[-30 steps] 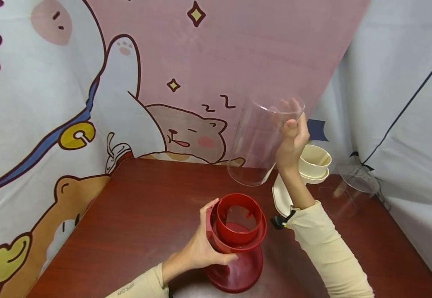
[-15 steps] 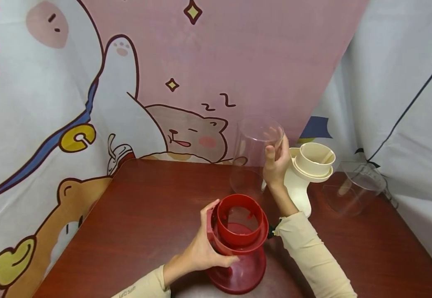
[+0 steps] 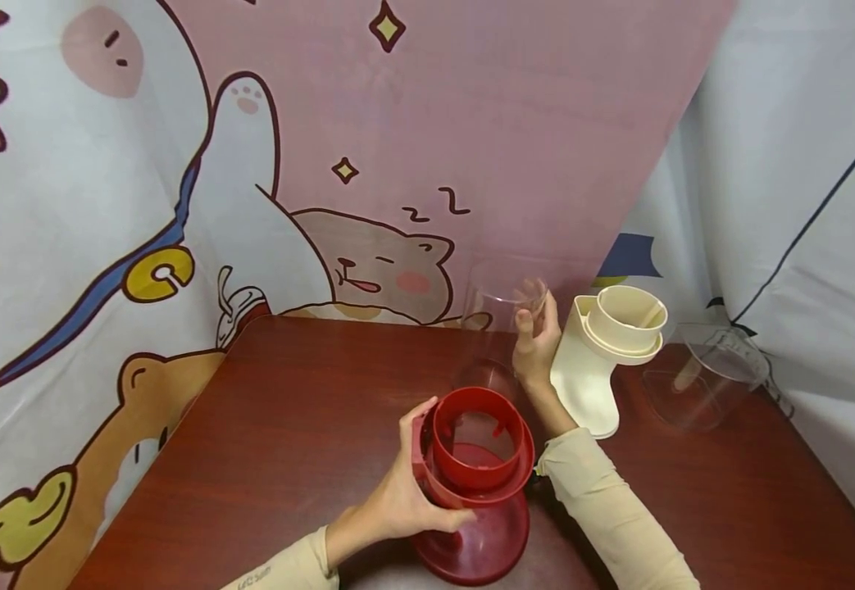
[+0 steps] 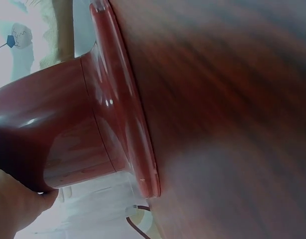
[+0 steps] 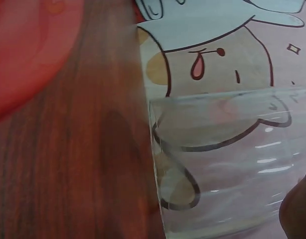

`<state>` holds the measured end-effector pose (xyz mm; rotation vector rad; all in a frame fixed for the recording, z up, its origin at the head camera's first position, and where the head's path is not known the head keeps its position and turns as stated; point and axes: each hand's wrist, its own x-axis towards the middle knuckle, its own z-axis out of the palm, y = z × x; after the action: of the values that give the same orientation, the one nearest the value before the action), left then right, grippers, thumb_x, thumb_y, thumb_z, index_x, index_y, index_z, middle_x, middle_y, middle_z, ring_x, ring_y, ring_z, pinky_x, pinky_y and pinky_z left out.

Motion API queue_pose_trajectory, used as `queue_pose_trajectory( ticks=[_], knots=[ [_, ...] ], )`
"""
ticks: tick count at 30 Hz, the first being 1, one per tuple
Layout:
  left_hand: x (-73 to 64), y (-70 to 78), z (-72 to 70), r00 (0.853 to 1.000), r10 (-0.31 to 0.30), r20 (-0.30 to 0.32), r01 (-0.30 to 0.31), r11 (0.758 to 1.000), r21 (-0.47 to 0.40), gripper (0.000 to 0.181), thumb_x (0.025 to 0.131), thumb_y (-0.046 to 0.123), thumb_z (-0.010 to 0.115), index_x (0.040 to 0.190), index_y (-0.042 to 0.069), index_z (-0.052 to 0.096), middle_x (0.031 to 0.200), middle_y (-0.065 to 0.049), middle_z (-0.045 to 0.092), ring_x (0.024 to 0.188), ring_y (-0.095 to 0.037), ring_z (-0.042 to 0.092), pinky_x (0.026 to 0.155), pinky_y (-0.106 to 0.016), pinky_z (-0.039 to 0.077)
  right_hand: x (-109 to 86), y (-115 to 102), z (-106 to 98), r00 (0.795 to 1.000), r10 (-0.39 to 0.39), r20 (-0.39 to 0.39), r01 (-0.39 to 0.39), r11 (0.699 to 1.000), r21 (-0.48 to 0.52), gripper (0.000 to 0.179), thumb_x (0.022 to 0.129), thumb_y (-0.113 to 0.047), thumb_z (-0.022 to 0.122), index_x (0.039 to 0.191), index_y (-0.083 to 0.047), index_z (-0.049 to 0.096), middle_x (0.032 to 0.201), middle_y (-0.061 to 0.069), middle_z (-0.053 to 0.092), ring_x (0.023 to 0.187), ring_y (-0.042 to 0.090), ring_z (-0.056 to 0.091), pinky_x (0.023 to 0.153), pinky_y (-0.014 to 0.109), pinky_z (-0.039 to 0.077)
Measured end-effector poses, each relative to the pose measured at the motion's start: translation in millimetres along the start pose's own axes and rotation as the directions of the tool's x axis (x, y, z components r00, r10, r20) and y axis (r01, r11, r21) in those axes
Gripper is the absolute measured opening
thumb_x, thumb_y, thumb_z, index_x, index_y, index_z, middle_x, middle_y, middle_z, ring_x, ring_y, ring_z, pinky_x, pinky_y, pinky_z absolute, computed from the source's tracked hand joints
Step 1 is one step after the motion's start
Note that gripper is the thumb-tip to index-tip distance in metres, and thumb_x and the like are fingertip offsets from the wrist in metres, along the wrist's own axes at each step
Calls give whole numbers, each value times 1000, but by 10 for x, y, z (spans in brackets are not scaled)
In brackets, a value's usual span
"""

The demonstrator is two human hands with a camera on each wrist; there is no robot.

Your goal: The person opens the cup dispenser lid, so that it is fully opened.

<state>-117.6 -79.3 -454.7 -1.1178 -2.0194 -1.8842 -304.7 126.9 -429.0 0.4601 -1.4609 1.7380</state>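
Note:
A red plastic dispenser stand (image 3: pixel 480 474) with a round foot and an open ring on top stands near the table's front. My left hand (image 3: pixel 412 496) grips it round the neck from the left, fingers on the far side and thumb at the front. In the left wrist view, the foot of the red stand (image 4: pixel 123 109) sits on the wood. My right hand (image 3: pixel 538 344) holds a clear, open-topped cylinder (image 3: pixel 492 336) behind the red ring. In the right wrist view, the clear cylinder (image 5: pixel 228 164) has its lower rim facing the tabletop, apart from the red ring (image 5: pixel 36 55).
Just right of my right hand stands a cream dispenser stand (image 3: pixel 580 389) with a similar ring. Farther right, another clear container (image 3: pixel 703 381) rests on the dark wooden table (image 3: pixel 287 418). A printed cloth backdrop (image 3: pixel 582 123) rises behind the table and along its sides.
My right hand has brought the clear cylinder down and a little left, uncovering more of the cream stand. The left hand keeps its grip on the red stand, which stays put.

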Motion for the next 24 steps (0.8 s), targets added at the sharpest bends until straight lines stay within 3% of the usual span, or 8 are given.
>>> queue_pose_trajectory(
  ticks=[3,7,10,12,15,19,24],
  knots=[
    [3,5,0,1000,7,-4,-7,1000,2,124,63,11,93,153,9,7,155,-12,32,136,-36,42,115,-28,38,-41,-88,4,999,-2,37,3,1000,-20,95,86,-65,65,142,9,44,132,40,52,116,31,63,92,18,51],
    [12,15,3,1000,8,-5,-8,1000,-5,123,63,10,93,153,9,8,155,-12,32,136,-34,42,115,-28,38,-87,-224,20,998,-16,67,18,999,-33,93,89,-59,65,139,16,42,129,43,51,115,51,56,90,17,51],
    [9,21,8,1000,8,-2,-8,1000,-6,123,64,10,92,153,9,7,155,-12,33,136,-32,43,114,-29,39,-115,-147,-2,997,-33,71,36,999,-40,94,90,-60,64,138,17,42,129,43,52,113,61,50,94,21,51],
    [6,24,11,1000,5,-1,-5,1000,-6,124,64,10,93,153,9,7,155,-12,33,137,-30,43,114,-29,40,-129,-54,-29,997,-36,74,39,998,-43,96,89,-63,63,140,15,41,131,41,52,115,58,51,99,25,50],
    [7,21,12,1000,9,-1,-9,1000,-6,124,64,10,92,153,9,7,155,-12,33,137,-29,43,114,-30,40,-146,76,-65,996,-36,87,39,999,-33,98,86,-68,61,143,9,40,135,35,51,123,43,55,106,30,46],
    [14,11,6,1000,16,-4,-16,1000,-10,125,63,9,93,154,9,6,155,-12,33,137,-25,43,114,-31,40,-173,141,-95,992,-38,124,38,999,2,97,86,-69,60,147,2,35,141,27,49,130,23,54,111,28,41],
    [1,-2,6,1000,13,-3,-13,1000,-18,125,63,9,93,154,9,6,154,-12,34,137,-22,43,114,-28,39,-223,65,-150,982,49,184,-51,999,7,97,88,-67,60,152,-3,26,152,22,38,143,24,39,119,29,29]
  ],
)
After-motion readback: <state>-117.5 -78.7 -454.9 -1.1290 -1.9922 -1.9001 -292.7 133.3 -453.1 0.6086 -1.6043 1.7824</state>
